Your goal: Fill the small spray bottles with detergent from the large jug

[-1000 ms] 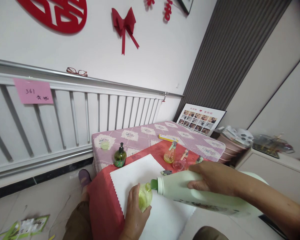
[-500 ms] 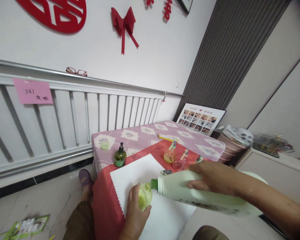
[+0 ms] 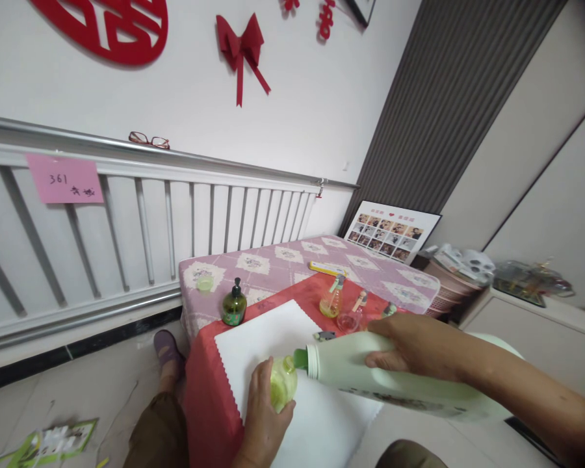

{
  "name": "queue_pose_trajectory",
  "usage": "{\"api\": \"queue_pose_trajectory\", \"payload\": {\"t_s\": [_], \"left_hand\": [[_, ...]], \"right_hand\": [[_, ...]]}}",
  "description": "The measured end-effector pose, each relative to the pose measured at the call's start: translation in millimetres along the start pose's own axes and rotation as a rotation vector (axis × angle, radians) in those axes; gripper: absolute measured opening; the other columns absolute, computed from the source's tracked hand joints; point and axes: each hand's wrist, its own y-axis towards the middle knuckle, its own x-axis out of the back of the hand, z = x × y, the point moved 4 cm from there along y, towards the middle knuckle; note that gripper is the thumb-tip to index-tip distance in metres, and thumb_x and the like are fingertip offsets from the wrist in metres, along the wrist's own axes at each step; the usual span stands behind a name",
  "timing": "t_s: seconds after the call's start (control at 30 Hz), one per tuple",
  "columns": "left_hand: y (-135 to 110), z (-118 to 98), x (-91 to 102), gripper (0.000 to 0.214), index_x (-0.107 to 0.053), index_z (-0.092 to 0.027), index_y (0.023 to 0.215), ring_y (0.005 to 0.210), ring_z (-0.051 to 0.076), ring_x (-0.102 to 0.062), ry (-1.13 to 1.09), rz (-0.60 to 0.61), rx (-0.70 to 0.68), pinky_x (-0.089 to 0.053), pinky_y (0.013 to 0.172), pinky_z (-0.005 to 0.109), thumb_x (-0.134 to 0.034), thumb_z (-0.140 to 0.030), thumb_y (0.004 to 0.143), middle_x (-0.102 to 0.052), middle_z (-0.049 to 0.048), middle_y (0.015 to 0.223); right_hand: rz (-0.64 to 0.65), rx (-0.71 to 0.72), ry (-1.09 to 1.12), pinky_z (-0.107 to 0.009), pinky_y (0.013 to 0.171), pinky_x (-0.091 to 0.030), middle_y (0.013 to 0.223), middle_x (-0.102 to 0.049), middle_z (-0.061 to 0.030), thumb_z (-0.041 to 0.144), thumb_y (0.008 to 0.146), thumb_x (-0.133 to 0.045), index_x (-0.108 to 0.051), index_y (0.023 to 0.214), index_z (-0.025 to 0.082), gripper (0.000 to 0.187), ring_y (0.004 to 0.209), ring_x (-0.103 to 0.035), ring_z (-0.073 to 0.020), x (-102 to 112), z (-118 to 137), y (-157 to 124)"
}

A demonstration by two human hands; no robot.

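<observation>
My left hand [image 3: 266, 413] is wrapped round a small yellow-green bottle [image 3: 283, 385], tilted over the white sheet with its mouth to the right. A large pale green jug [image 3: 351, 364] lies nearly level in my right hand [image 3: 409, 344], which grips it from above. The jug's green spout [image 3: 299, 358] meets the mouth of the small bottle; whether liquid is running cannot be made out. Under both lies a white scallop-edged sheet [image 3: 292, 325] on a red cloth [image 3: 207, 364]. A small dark grey piece [image 3: 324, 336], perhaps a spray head, rests by the sheet's right edge.
A dark green pump bottle [image 3: 234, 304] stands left of the sheet. Behind the jug are a clear spray bottle [image 3: 332, 300] with yellow liquid and a pinkish one [image 3: 351, 318]. A pale green cap-like piece [image 3: 205, 283] and a yellow box [image 3: 327, 268] lie on the patterned tablecloth [image 3: 287, 253].
</observation>
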Motion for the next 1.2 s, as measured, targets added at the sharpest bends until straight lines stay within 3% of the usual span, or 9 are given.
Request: {"api": "queue_pose_trajectory", "payload": {"t_s": [0.73, 1.2], "left_hand": [[-1.5, -3.7, 2.3, 0.081, -0.029, -0.013, 0.144, 0.140, 0.020, -0.035, 0.027, 0.005, 0.004, -0.027, 0.119, 0.028, -0.057, -0.022, 0.069, -0.042, 0.0125, 0.147], [-0.9, -1.4, 0.8, 0.082, -0.030, -0.013, 0.144, 0.140, 0.023, -0.036, 0.011, 0.001, -0.002, -0.030, 0.119, 0.032, -0.059, -0.021, 0.068, -0.043, 0.0134, 0.148]], "right_hand": [[0.013, -0.007, -0.008, -0.038, 0.070, -0.045, 0.098, -0.072, -0.0116, 0.053, 0.082, -0.054, -0.064, 0.091, 0.023, 0.033, 0.088, -0.066, -0.0324, 0.3, 0.2, 0.0], [0.006, 0.003, 0.002, -0.038, 0.070, -0.045, 0.098, -0.073, -0.0123, 0.051, 0.082, -0.056, -0.065, 0.090, 0.022, 0.031, 0.088, -0.067, -0.0338, 2.9, 3.0, -1.8]]}}
